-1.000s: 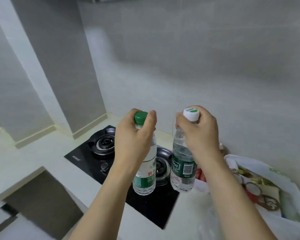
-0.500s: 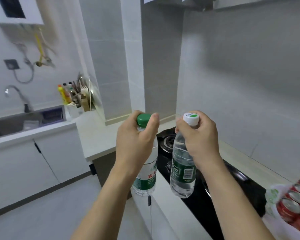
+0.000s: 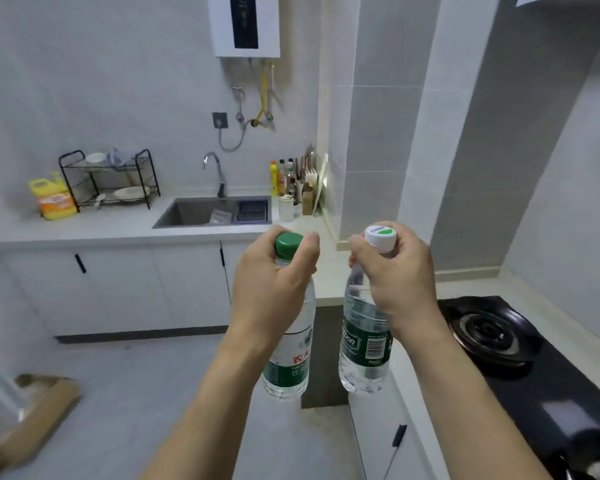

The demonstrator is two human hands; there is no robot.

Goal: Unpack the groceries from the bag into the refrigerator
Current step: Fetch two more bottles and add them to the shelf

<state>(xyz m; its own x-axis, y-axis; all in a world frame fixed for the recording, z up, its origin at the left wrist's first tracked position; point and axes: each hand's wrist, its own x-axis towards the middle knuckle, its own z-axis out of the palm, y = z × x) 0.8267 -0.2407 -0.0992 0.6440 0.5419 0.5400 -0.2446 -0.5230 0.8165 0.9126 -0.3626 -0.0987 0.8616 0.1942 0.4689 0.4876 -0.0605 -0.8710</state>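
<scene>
Head view looks across a grey-tiled kitchen, where a long bench [image 3: 118, 230] runs along the far wall with a steel sink [image 3: 205, 213] set into it and a curved tap [image 3: 215, 174] above. A white water heater [image 3: 246, 24] hangs on the wall over the sink. At right, a black gas hob [image 3: 492, 334] lies in the near bench. A black dish rack [image 3: 110, 180] stands left of the sink, with a yellow jug [image 3: 51, 197] just beside it. Both arms reach forward, each carrying a water bottle upright in the air over the floor. One left hand [image 3: 271, 289] is clamped round the neck of the green-capped bottle [image 3: 290, 358]; the right hand [image 3: 395, 278] is clamped round the neck of the white-capped bottle [image 3: 364, 351].
</scene>
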